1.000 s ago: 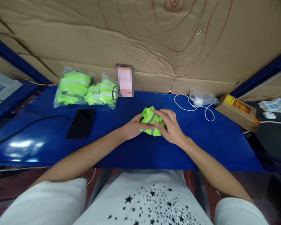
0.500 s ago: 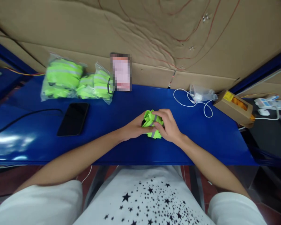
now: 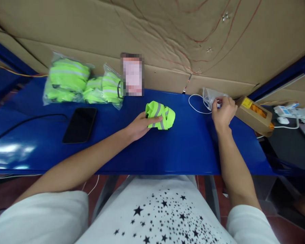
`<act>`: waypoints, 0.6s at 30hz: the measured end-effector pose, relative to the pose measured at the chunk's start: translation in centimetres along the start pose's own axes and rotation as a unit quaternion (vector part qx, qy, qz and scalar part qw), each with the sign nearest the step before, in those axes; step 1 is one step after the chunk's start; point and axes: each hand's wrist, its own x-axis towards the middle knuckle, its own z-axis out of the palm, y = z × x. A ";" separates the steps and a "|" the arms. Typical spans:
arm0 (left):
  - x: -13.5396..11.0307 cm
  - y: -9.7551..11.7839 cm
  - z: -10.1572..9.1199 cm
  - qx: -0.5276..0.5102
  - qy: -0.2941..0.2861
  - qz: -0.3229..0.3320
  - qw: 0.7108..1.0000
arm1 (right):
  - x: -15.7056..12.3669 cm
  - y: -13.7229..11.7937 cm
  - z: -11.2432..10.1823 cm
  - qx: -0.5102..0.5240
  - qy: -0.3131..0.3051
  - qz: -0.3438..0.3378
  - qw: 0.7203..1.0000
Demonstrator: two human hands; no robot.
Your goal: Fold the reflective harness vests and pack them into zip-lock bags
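My left hand (image 3: 141, 126) is wrapped round a rolled bundle of neon yellow-green reflective strap (image 3: 168, 118) with grey stripes, thumb across its front. The bundle is over the middle of the blue table. Farther right, my right hand (image 3: 225, 112) reaches to a clear plastic bag (image 3: 208, 95) near the back edge. Its fingers are bent and closed at the bag, and the hand hides part of it. A white cable (image 3: 193, 107) loops beside the bag.
Clear bags of neon reflective straps (image 3: 69, 76) lie at the back left. A black phone (image 3: 80, 125) rests in front of them. A blurred-out upright card (image 3: 132, 76) leans on the cardboard wall. On the right sits a cardboard box (image 3: 252, 115) with orange contents.
My right hand has let go of the strap bundle and moved right to the plastic bag. My left hand still holds the bundle, now slightly farther back and to the left.
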 end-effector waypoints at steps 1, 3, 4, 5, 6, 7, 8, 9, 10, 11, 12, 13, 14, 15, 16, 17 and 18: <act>-0.1 0.0 0.1 0.001 0.001 0.002 1.000 | -0.4 -1.0 -0.2 0.023 0.007 -0.025 0.999; -0.2 0.0 0.4 -0.007 0.004 0.007 1.000 | -1.7 -3.3 -0.7 0.085 -0.001 -0.075 0.994; -0.3 0.0 0.5 -0.016 0.006 0.010 1.000 | -2.5 -4.5 -1.0 0.125 -0.015 -0.098 0.987; -0.3 0.0 0.6 -0.025 0.008 0.012 1.000 | -3.4 -5.7 -1.3 0.170 -0.033 -0.117 0.978; -0.3 0.1 0.7 -0.034 0.009 0.013 0.999 | -4.3 -6.9 -1.6 0.211 -0.051 -0.131 0.967; -0.3 0.2 0.7 -0.042 0.006 0.013 0.999 | -5.1 -7.9 -1.9 0.242 -0.070 -0.146 0.957; -0.3 0.3 0.7 -0.048 0.001 0.013 0.999 | -5.8 -8.7 -2.2 0.258 -0.083 -0.159 0.949; -0.3 0.3 0.6 -0.052 -0.006 0.013 0.999 | -6.4 -9.4 -2.5 0.269 -0.092 -0.171 0.944; -0.3 0.4 0.5 -0.055 -0.014 0.011 0.998 | -6.7 -9.8 -2.8 0.273 -0.098 -0.180 0.940; -0.3 0.4 0.4 -0.058 -0.022 0.006 0.998 | -6.9 -10.0 -3.0 0.274 -0.100 -0.186 0.938; -0.3 0.5 0.4 -0.059 -0.029 0.000 0.998 | -7.0 -10.1 -3.2 0.273 -0.102 -0.193 0.937; -0.3 0.5 0.3 -0.061 -0.034 -0.005 0.998 | -6.9 -10.0 -3.2 0.270 -0.103 -0.200 0.936; -0.4 0.5 0.3 -0.062 -0.038 -0.011 0.997 | -6.8 -9.9 -3.2 0.268 -0.105 -0.207 0.935; -0.5 0.6 0.3 -0.061 -0.041 -0.016 0.997 | -6.7 -9.7 -3.2 0.271 -0.109 -0.213 0.932; -0.6 0.6 0.3 -0.060 -0.044 -0.019 0.997 | -6.6 -9.5 -3.1 0.279 -0.116 -0.217 0.928; -0.7 0.6 0.4 -0.058 -0.047 -0.019 0.997 | -6.6 -9.3 -2.9 0.291 -0.124 -0.220 0.923; -0.7 0.6 0.4 -0.055 -0.049 -0.017 0.997 | -6.6 -9.2 -2.8 0.305 -0.131 -0.221 0.917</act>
